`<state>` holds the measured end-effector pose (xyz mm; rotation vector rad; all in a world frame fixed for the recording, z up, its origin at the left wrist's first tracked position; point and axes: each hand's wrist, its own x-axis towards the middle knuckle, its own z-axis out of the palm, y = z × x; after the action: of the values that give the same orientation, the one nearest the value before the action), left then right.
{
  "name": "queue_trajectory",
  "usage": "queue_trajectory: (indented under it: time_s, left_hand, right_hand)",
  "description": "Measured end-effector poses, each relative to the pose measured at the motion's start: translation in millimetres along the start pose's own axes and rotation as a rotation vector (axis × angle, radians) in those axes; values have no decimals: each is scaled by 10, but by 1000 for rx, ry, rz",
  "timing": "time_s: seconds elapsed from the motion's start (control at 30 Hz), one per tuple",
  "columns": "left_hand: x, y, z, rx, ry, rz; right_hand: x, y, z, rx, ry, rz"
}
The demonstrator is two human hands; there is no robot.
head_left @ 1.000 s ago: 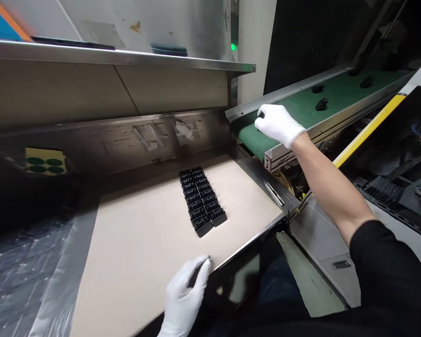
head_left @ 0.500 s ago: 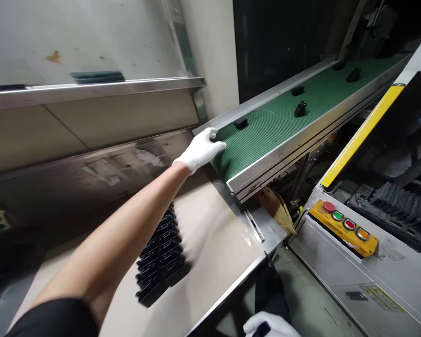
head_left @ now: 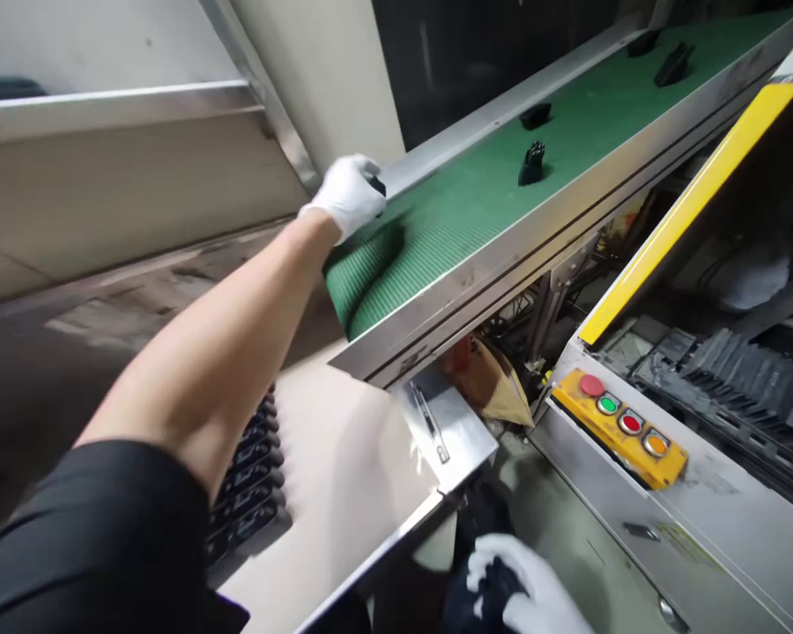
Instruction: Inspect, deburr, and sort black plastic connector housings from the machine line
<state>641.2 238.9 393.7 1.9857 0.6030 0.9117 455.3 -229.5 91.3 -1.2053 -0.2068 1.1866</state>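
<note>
My left hand [head_left: 347,195], in a white glove, is closed on a small black plastic part [head_left: 377,186] above the near end of the green conveyor belt [head_left: 436,246]. Only one end of that part shows past the fingers. Low in the view, my right hand [head_left: 532,581], also gloved in white, curls its fingers round a dark piece [head_left: 500,581] that looks like another black part; its outline merges with dark clothing behind. Packed rows of black parts [head_left: 251,489] lie on the pale table [head_left: 344,440], partly covered by my left arm.
Several more black parts, one of them upright [head_left: 532,164], sit farther up the belt. A metal rail [head_left: 476,299] edges the conveyor. To the right stands a machine with a yellow button box [head_left: 618,427] and a slanted yellow bar [head_left: 691,211]. A metal ledge [head_left: 119,107] runs along the left.
My left hand, open beside the belt before, has closed on the nearest black part and lifted it. My right hand has come farther into view. The view has swung to the right.
</note>
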Motion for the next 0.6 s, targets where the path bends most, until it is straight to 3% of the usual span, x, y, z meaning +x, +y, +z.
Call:
queue_trajectory:
  time_s: [0.07, 0.13, 0.2, 0.27, 0.3, 0.4, 0.6]
  left_hand:
    - [-881, -29, -414, -84, 64, 39]
    - [-2099, -110, -749, -404, 67, 114]
    - [-3406, -224, -890, -687, -42, -51]
    - [-4520, -368, -851, -857, 38, -352]
    - [-4947, -452, -799, -927, 96, -446]
    - [-5708, -738, -689, -1041, 238, -574]
    - [-6129, -1135, -864, -1028, 253, -553]
  right_hand:
    - [-27, -193, 44, -36, 19, -161]
    - [-3, -384, 169, -7, 48, -333]
    - [59, -486, 381, 57, 42, -450]
    - [119, -441, 642, 54, 1, -532]
    - [134, -360, 771, 33, -22, -557]
    - [78, 40, 1087, -17, -73, -529]
    - [-230, 755, 1361, -113, 61, -415]
